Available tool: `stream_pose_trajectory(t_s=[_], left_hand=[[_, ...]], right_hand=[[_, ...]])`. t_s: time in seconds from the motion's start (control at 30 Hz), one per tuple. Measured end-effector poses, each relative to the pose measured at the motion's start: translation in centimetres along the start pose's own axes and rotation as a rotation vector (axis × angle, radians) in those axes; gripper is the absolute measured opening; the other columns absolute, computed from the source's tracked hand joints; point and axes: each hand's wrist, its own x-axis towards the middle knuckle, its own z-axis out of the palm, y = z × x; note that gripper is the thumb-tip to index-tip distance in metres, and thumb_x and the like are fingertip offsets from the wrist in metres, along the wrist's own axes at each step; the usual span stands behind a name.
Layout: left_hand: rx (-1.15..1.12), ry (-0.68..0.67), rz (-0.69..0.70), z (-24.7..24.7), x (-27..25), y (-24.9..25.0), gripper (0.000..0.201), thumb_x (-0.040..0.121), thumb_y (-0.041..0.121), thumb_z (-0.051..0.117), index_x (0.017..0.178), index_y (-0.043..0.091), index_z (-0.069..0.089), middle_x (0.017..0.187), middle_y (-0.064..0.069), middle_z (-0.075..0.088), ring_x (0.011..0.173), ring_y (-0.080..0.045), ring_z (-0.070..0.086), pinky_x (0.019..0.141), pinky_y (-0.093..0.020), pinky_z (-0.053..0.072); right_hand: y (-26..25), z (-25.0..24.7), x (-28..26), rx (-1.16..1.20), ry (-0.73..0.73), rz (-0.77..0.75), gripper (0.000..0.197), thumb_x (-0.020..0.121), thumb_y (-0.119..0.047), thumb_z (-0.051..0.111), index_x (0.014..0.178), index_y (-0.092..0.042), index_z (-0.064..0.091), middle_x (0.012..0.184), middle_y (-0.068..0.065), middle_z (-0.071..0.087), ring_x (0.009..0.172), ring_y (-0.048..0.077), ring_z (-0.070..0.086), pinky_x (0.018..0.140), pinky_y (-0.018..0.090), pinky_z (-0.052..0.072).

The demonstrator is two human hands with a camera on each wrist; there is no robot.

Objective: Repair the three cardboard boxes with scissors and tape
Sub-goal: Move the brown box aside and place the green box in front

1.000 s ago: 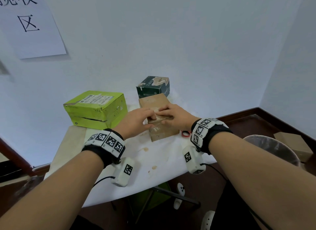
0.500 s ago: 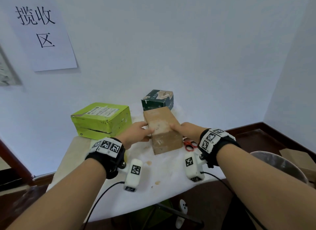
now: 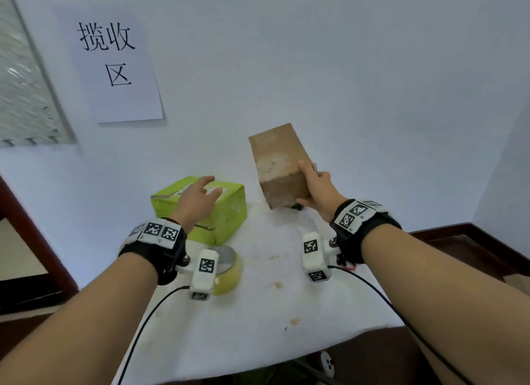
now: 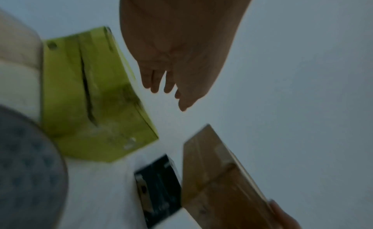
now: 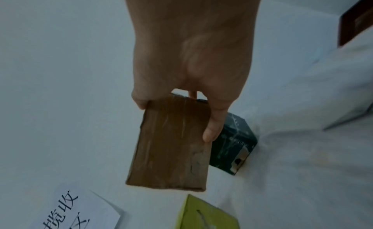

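— The white table (image 3: 258, 313) is sitting against a pale wall. What's the right hand (image 3: 317, 192) doing?
— It's gripping the brown box (image 3: 279, 167), tilted, clear of the table.
— And the left hand (image 3: 198, 199)?
— It's hovering with loose fingers over the green box (image 3: 226, 212). The tape roll (image 3: 229, 273) is lying nearer us.

Bare forearms, no sleeves. Black strap (image 3: 149, 258) round the left wrist, topped by a white band (image 3: 156, 231) of square black-and-white markers. Same on the right: black strap (image 3: 370, 230), marked white band (image 3: 357, 214). White camera block (image 3: 205, 273) bracketed under the left wrist, another (image 3: 314, 255) under the right (each tagged too), thin black cable (image 3: 143, 324) trailing from each.
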Motion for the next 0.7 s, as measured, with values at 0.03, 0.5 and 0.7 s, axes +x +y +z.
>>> stream_pose_trajectory(t_s=[0.03,0.5,0.7], left_hand=[[0.026,0.045,-0.038,-1.2,0.5,-1.1,0.046,0.097,0.03,0.054,0.141,0.02,0.044,0.143,-0.011,0.045,0.128,-0.024,0.046,0.097,-0.037,0.044],[-0.225,0.113,-0.472,-7.9,8.5,-10.9,0.063,0.098,0.047,0.043,0.146,0.008,0.031,0.145,-0.011,0.035,0.13,-0.034,0.038,0.096,-0.049,0.045],[-0.368,0.074,-0.543,-6.9,9.1,-11.3,0.044,0.095,0.039,0.057,0.121,0.003,0.052,0.12,-0.013,0.048,0.104,-0.031,0.053,0.052,-0.038,0.056]], right_hand=[[-0.1,0.7,0.4,0.062,-0.003,0.015,0.061,0.087,-0.051,0.059,0.129,-0.014,0.034,0.113,-0.001,0.047,0.113,0.02,0.051,0.086,0.04,0.057],[1.5,11.3,5.5,0.156,-0.214,0.217,0.073,0.081,-0.069,0.048,0.137,-0.023,0.039,0.129,0.007,0.057,0.11,0.03,0.06,0.07,0.039,0.053],[2.7,12.5,6.7,0.138,-0.281,0.257,0.064,0.088,-0.069,0.038,0.132,-0.023,0.046,0.127,0.009,0.06,0.106,0.031,0.064,0.082,0.038,0.054]])
